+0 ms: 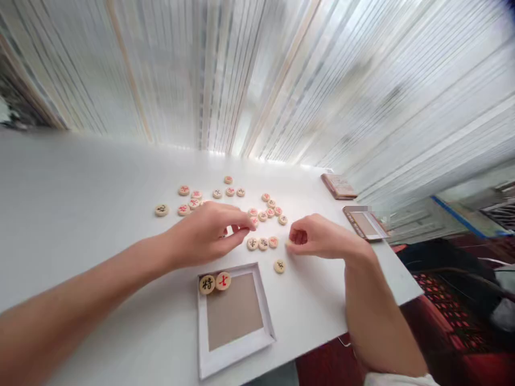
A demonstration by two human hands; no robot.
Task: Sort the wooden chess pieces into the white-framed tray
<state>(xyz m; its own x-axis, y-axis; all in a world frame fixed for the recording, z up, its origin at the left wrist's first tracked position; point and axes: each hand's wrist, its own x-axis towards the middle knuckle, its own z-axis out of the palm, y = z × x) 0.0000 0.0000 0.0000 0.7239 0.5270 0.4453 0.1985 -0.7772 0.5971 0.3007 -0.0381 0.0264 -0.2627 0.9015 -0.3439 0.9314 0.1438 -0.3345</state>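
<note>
My left hand reaches over the table, thumb and index finger pressed together. Its fingertips are right beside a red-marked xiangqi piece; whether anything sits between them is hidden. On the right, my right hand pinches a pale round xiangqi piece, mostly covered by the fingers. Between the hands lies a short row of pieces, among them a black-marked piece. A single piece lies nearer to me. The shallow white box tray holds a black-marked piece and a red-marked piece at its far left corner.
Several more pieces are scattered beyond my hands, with one black-marked piece at the far left. A brown box and a framed lid-like box rest at the table's right edge. A striped curtain hangs behind the white table.
</note>
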